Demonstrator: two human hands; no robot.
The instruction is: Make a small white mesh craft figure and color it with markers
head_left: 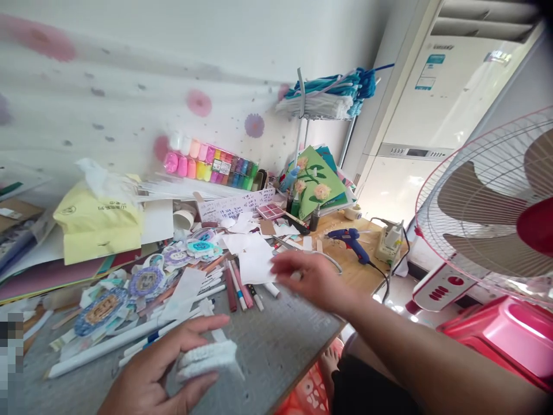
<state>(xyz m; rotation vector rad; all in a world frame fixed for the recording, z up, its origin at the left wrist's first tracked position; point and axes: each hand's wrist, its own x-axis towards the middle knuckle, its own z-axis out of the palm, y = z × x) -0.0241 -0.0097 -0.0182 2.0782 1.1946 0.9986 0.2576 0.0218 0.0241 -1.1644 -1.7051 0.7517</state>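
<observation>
Above the grey surface (298,325), my left hand (151,369) pinched a fluffy white bundle (209,358); my right hand (313,279), blurred, hung by the white paper (254,268), grip impossible to tell. Seemed a hold-and-reach step, the next move calling for care among loose pens (242,286). Glue gun (352,242) lay on bare wood (363,282), fan (536,225) beyond.

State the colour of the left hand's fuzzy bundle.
The fuzzy bundle is white, in the head view.

The grey mat (287,328) leaves passage front right, with the white bundle (207,358) leftward and markers (230,291) behind.
</observation>
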